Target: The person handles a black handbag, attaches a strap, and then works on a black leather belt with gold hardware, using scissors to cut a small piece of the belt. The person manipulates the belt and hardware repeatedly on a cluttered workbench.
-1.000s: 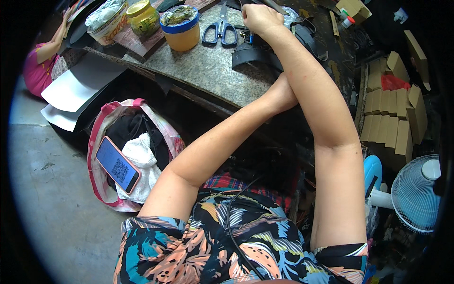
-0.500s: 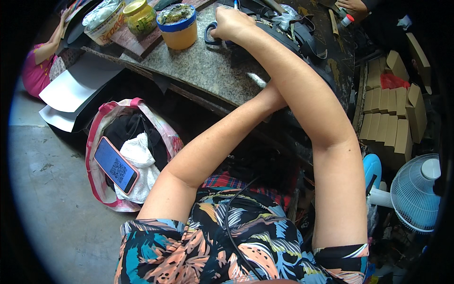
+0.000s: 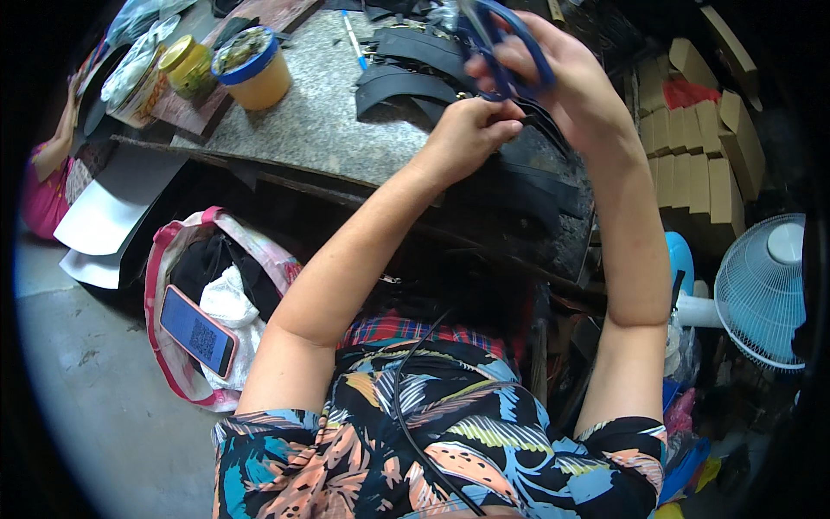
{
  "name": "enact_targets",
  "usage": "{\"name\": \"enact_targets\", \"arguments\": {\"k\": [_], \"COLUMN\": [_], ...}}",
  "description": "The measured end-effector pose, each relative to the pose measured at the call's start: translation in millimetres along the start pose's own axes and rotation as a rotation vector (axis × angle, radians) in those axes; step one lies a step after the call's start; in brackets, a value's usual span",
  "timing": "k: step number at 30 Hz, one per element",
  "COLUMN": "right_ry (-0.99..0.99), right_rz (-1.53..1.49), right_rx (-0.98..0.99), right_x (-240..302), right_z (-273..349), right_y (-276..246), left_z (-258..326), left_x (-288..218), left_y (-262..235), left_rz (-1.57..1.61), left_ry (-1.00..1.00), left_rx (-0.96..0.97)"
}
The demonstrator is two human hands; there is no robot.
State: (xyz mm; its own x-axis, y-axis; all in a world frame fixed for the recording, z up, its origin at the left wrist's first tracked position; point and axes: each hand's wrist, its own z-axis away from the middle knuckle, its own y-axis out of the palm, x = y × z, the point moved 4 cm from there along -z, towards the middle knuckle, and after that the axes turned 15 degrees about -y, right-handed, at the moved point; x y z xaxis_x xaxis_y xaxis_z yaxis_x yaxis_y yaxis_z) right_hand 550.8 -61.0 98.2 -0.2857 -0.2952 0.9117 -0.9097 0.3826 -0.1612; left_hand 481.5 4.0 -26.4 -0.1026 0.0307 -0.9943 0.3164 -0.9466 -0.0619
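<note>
My right hand (image 3: 566,73) is raised over the worktable, its fingers through the handles of blue-handled scissors (image 3: 508,54), partly blurred by motion. Just below, my left hand (image 3: 471,138) is closed in a pinch. A thin dark piece seems to stick out at its fingertips; I cannot make out what it is. Curved black strips (image 3: 406,89), leather-like, lie on the table just beyond my left hand. More black strips (image 3: 527,195) rest beneath my hands.
A blue-and-white pen (image 3: 354,41) lies on the speckled tabletop (image 3: 324,130). Left of it stand a blue-rimmed tub (image 3: 257,82) and a yellow-lidded jar (image 3: 190,69). A bag (image 3: 156,303) with a phone (image 3: 197,331) sits below. Right are cardboard boxes (image 3: 692,182) and a fan (image 3: 761,290).
My right hand has swung from the table's left part back to the right, bringing the scissors. My left hand, hidden behind the right arm before, now shows. The whole view has shifted.
</note>
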Motion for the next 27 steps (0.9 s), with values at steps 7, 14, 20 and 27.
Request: {"name": "enact_targets", "arguments": {"k": [7, 14, 20, 27], "right_ry": [0.229, 0.200, 0.002, 0.007], "right_rz": [0.266, 1.159, 1.368, 1.363], "right_rx": [-0.247, -0.259, -0.168, -0.113], "right_x": [-9, -11, -1, -5], "right_z": [145, 200, 188, 186], "right_y": [-74, -69, -51, -50], "left_z": [-4, 1, -1, -2], "left_x": [1, -9, -11, -10], "left_y": [-2, -7, -7, -7], "left_rz": [0.121, 0.258, 0.191, 0.199], "left_ry": [-0.129, -0.176, -0.213, -0.241], "left_rx": [0.055, 0.069, 0.073, 0.089]}}
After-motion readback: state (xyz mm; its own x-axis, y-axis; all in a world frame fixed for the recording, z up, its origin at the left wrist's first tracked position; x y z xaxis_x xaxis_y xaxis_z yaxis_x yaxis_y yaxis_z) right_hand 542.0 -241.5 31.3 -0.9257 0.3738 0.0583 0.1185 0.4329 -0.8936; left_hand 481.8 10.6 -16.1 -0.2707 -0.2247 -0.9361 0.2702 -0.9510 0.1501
